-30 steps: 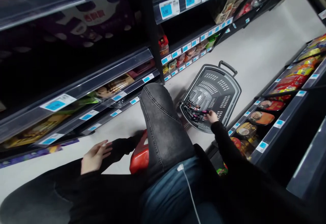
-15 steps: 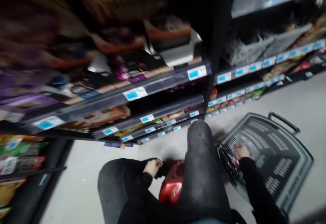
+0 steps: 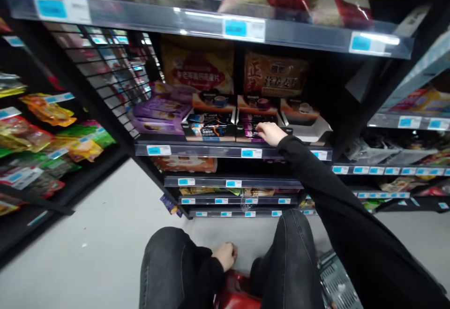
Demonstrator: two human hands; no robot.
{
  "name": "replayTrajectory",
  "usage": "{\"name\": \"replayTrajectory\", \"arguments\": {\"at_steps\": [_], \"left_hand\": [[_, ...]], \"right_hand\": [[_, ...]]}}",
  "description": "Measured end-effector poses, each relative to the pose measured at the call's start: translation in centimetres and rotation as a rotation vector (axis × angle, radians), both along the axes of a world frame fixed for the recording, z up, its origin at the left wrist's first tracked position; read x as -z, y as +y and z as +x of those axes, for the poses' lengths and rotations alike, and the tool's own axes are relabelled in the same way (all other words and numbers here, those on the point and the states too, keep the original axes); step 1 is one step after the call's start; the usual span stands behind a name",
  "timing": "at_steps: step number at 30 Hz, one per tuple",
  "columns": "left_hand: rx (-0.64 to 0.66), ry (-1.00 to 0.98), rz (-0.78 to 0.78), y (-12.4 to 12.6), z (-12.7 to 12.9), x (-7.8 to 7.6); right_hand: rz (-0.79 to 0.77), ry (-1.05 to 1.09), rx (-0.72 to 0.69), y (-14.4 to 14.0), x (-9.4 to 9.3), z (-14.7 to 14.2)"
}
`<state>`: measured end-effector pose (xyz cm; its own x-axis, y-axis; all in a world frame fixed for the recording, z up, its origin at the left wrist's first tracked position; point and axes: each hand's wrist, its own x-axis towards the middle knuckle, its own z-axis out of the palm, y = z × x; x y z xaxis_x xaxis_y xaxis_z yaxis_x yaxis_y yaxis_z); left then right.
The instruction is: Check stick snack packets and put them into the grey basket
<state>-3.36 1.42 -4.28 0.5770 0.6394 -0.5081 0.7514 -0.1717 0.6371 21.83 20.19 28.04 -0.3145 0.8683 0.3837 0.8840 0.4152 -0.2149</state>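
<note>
My right hand (image 3: 271, 133) reaches to the middle shelf, its fingers loosely bent and touching purple-and-black sachets (image 3: 249, 124) in an open display box (image 3: 259, 103). Left of it stands a similar box (image 3: 214, 104) with dark blue-and-black sachets. The box on the right (image 3: 305, 120) shows a bare white inside. Down between my knees, my left hand (image 3: 226, 254) is loosely closed, with nothing visible in it. It hangs above a shiny red object (image 3: 239, 290), partly hidden by my legs.
A grey shopping basket (image 3: 339, 281) stands on the floor at my right, mostly covered by my arm. Purple packs (image 3: 161, 114) lie left of the boxes. Price-tagged shelf edges (image 3: 197, 151) run across in front, and a wire grid (image 3: 105, 79) closes the left side.
My right hand has left the basket and moved up and left to the sachets on the shelf. The view has swung up toward the shelves. My left hand stays between my knees.
</note>
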Motion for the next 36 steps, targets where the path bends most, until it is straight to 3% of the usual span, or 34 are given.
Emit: {"name": "replayTrajectory", "arguments": {"at_steps": [2,5,8,13,15,18,20,22,25,28,30,32,36], "left_hand": [[-0.093,0.082,0.101,-0.1,-0.1,-0.5],[-0.129,0.161,0.137,-0.1,-0.3,-0.9],[-0.115,0.224,0.139,0.1,-0.6,-0.8],[-0.094,0.234,0.149,0.4,-0.5,-0.1],[-0.095,0.203,0.150,0.4,-0.4,0.0],[-0.118,0.138,0.165,0.6,-0.4,-0.4],[-0.152,0.061,0.165,0.7,-0.4,-1.1],[-0.204,-0.098,0.145,0.8,-0.3,-2.2],[-0.367,-0.562,0.009,0.4,0.4,-4.7],[-0.555,-1.160,-0.292,-0.6,1.2,-7.5],[-0.632,-1.402,-0.354,-1.2,1.5,-8.9],[-0.687,-1.434,-0.371,-1.6,1.6,-9.6],[-0.802,-1.169,-0.292,-1.3,1.6,-9.0]], "right_hand": [[-0.046,-0.104,-0.010,2.8,0.6,-1.3],[-0.097,-0.200,0.032,4.4,1.3,-1.9],[-0.059,-0.238,0.066,4.1,1.7,-1.9],[0.179,-0.243,0.107,2.6,2.5,-1.8],[0.369,-0.043,0.191,1.9,2.2,-1.9],[0.680,0.473,0.262,-0.2,0.7,-2.3],[0.743,0.827,0.244,-2.6,-0.2,-2.9],[0.664,1.120,0.188,-5.7,-0.1,-3.6],[0.435,1.383,0.119,-11.0,3.0,-4.8],[0.170,1.528,0.175,-15.7,8.7,-6.3],[-0.003,1.615,0.231,-18.3,12.8,-7.3],[-0.144,1.690,0.273,-20.5,16.4,-8.2],[-0.416,1.742,0.283,-22.6,21.2,-7.8]]}}
